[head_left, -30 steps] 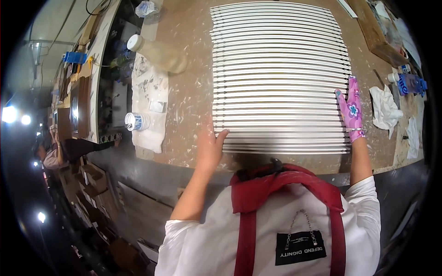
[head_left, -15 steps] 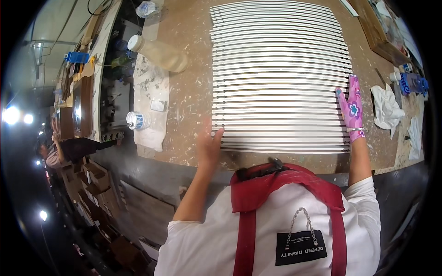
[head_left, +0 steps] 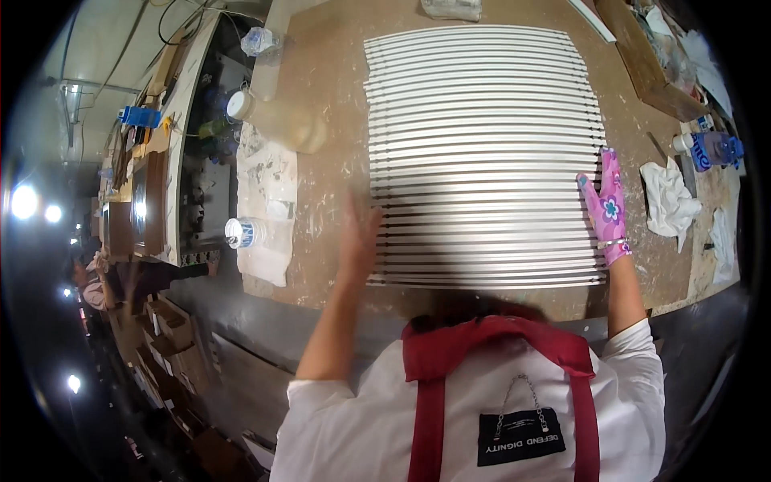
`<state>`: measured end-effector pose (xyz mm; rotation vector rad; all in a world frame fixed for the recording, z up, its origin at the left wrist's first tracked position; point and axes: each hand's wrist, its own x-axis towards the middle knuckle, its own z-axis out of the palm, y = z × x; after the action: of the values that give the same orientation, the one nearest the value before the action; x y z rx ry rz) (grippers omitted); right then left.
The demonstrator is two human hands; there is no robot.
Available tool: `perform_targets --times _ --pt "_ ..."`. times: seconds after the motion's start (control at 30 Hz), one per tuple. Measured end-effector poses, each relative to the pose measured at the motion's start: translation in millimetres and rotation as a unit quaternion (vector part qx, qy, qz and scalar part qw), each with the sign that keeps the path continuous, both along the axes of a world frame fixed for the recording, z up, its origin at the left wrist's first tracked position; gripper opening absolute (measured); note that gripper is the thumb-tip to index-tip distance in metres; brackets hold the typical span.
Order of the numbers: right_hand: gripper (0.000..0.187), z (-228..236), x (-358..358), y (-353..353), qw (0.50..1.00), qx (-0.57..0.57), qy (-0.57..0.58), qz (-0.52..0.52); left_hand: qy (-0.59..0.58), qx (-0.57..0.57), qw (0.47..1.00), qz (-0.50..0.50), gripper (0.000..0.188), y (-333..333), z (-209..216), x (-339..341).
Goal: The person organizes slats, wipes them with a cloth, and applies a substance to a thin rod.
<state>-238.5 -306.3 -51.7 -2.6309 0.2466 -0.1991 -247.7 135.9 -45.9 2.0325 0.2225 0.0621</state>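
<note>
Many long white slats (head_left: pixel 482 145) lie side by side across the brown worktable (head_left: pixel 321 189), making a wide ribbed panel with dark marks near the strip ends. My left hand (head_left: pixel 359 237), bare and blurred by motion, is at the left ends of the nearer slats. Its fingers point away from me, the thumb apart and close to the strip ends. At the right ends rests my right hand (head_left: pixel 608 207) in a pink flowered glove. Its fingers are stretched along the edge and the thumb lies over the slats. Neither hand grips anything visible.
At the left stand a capped bottle of cloudy liquid (head_left: pixel 277 120) and a white cup (head_left: pixel 239 233) on a stained cloth (head_left: pixel 265 261). On the right are a crumpled white rag (head_left: pixel 668 201), a blue-labelled bottle (head_left: pixel 713 151) and a wooden box (head_left: pixel 654 64). Another person (head_left: pixel 104 281) is far left.
My left hand has slid farther from me along the slats' left ends. The right hand stays at the right ends. The whole view has shifted, showing more of the table's far side.
</note>
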Motion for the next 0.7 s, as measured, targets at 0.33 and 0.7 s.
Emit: perform_targets --times 0.33,0.7 --pt "0.065 -0.6 -5.5 1.7 0.996 -0.091 -0.008 0.014 0.045 0.075 0.989 -0.117 0.066 -23.8 22.9 80.4" --pt "0.065 2.3 -1.5 4.6 0.996 -0.094 0.009 -0.004 0.157 -0.063 0.985 -0.044 0.073 -26.1 13.1 159.1"
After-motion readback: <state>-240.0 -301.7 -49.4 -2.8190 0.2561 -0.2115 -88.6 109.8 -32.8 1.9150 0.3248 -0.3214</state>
